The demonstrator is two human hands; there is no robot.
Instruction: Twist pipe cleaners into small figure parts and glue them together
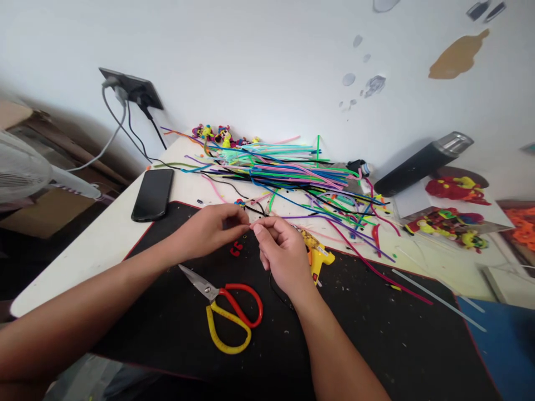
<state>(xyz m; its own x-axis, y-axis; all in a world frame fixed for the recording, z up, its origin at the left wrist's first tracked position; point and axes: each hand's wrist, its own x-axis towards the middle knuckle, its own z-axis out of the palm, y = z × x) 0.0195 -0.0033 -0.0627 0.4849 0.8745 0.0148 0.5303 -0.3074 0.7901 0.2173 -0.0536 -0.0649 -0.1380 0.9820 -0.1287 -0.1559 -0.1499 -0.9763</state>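
Note:
My left hand [211, 229] and my right hand [285, 252] meet over the black mat, fingertips pinched together. Whatever sits between them is tiny and mostly covered by the fingers, so I cannot make it out. Small red curled pieces [236, 249] lie on the mat just below the fingertips. Nearer to me rest scissors [244, 305] with one red and one yellow handle, their blades pointing up and left. A yellow glue gun [321, 259] lies partly hidden behind my right hand. Beyond my hands is a pile of coloured pipe cleaners [301, 174].
A black phone [152, 195] lies at the left of the table. Small colourful figures [223, 135] stand against the wall. On the right a dark flask [418, 164] leans beside a box [412, 203] bearing more figures. Pale sticks [438, 299] cross the mat's right edge.

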